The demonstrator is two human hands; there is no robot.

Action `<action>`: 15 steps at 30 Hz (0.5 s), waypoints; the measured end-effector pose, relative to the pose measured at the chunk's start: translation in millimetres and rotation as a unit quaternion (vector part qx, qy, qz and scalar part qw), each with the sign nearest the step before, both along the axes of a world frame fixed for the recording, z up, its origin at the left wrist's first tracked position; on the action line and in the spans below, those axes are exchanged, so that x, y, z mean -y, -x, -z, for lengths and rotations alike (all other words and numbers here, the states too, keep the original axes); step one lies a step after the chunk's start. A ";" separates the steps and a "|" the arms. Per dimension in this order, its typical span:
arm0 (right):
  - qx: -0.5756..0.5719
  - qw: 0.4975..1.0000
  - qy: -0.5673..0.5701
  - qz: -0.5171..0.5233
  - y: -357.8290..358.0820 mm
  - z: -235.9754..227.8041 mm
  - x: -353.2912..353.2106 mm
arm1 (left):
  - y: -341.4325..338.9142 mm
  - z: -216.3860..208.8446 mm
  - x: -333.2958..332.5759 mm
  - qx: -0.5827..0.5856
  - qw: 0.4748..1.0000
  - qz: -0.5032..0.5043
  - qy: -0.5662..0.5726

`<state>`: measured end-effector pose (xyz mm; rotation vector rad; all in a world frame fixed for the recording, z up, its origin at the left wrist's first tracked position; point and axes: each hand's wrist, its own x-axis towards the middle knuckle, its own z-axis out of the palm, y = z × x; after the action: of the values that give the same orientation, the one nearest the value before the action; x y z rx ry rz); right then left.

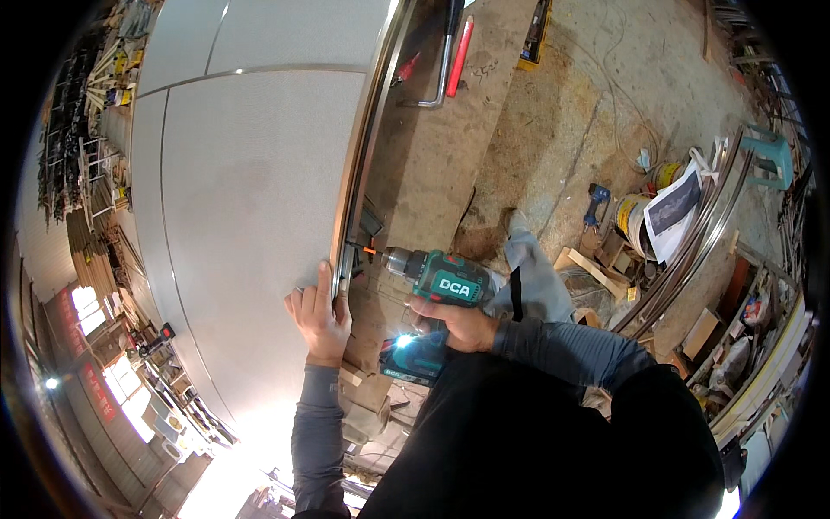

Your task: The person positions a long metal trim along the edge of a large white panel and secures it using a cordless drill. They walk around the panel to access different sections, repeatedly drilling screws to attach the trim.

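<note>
A green and black cordless drill [450,278] is gripped by my right hand [462,324], which wraps its handle; its work light glows near the battery. The drill lies almost level, and its bit with an orange collar [370,250] points left at the edge of a large grey door-like panel [259,182]. My left hand [320,316] is at that edge, index finger stretched along it and thumb on its side, pinching a narrow metal strip [344,264]. The other fingers curl over the panel's face. Whether the bit touches the edge I cannot tell.
On a board [432,173] beyond the drill lie a red marker-like stick [461,56] and a bent metal bar [445,65]. Farther right are a blue power tool [596,206], a bucket [635,216], long curved metal strips [722,208] and a teal stool [769,156]. Wood scraps [596,272] litter the floor.
</note>
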<state>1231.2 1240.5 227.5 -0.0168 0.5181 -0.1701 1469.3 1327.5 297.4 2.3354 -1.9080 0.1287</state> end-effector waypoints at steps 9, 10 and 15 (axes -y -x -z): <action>0.016 0.999 -0.028 -0.005 -0.7 2.4 -2.0 | 1.4 0.0 0.8 0.008 1.000 -0.015 0.006; 0.013 0.999 -0.028 -0.006 -1.3 2.5 -1.0 | 1.2 1.2 2.1 0.015 1.000 -0.013 0.011; -0.007 0.998 -0.056 -0.019 -2.8 -6.1 3.1 | 7.9 -0.3 9.2 0.050 0.998 -0.045 -0.013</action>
<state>1234.0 1237.4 233.6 0.0824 0.5407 -0.1038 1461.4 1318.3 297.7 2.4773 -1.8592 0.2346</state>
